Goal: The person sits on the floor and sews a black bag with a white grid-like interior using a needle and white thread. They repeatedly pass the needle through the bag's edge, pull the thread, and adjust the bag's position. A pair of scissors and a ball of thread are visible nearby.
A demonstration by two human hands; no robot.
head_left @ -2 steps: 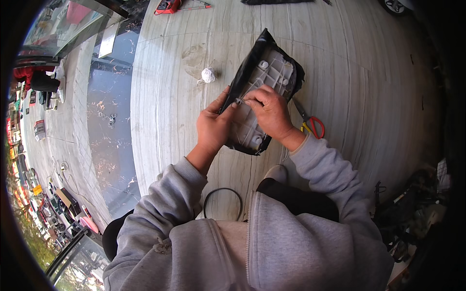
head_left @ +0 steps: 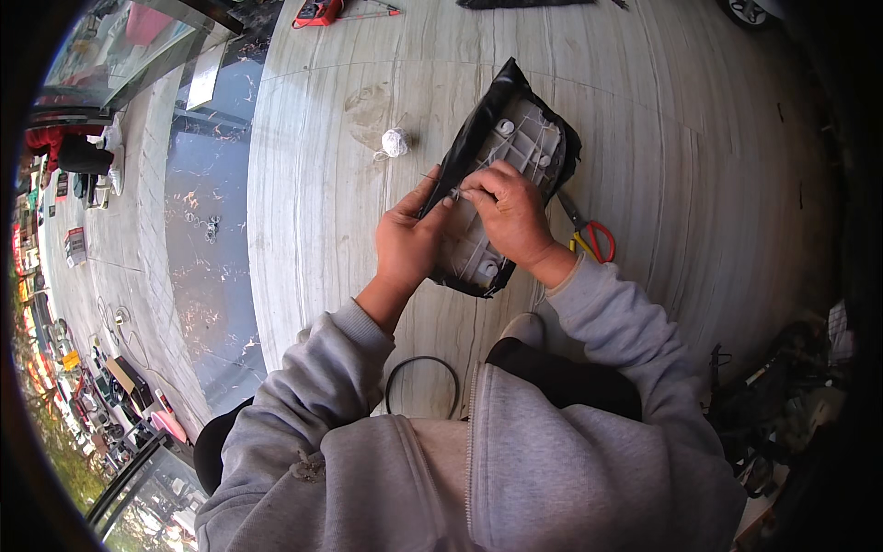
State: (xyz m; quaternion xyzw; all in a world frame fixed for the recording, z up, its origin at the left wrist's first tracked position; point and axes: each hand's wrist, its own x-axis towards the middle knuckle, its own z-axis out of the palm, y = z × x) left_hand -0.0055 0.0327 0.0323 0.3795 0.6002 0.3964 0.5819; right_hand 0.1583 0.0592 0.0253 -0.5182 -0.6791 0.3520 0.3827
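A seat-like panel with a pale ribbed plastic base (head_left: 544, 141) lies base up and slanted between my hands. Black covering (head_left: 478, 115) wraps around its edges, and white string criss-crosses the base. My left hand (head_left: 405, 248) is closed on the panel's left edge, thumb over the base and fingers along the black covering. Over the middle of the base, my right hand (head_left: 517, 213) pinches white string close to my left thumb. The exact pinch point is partly hidden by the fingers. A ball of white string (head_left: 395, 142) rests on the floor to the left.
Scissors (head_left: 600, 241) with red and yellow handles lie just right of the panel. A black loop of cable (head_left: 421, 359) is near my feet. A red meter-like device (head_left: 317, 11) lies at the far edge, a wheel (head_left: 747, 11) stands far right, and dark clutter (head_left: 782, 405) sits lower right.
The far end of the panel has shifted slightly to the right, and my left hand has moved a little right with it. Both hands keep their grips.
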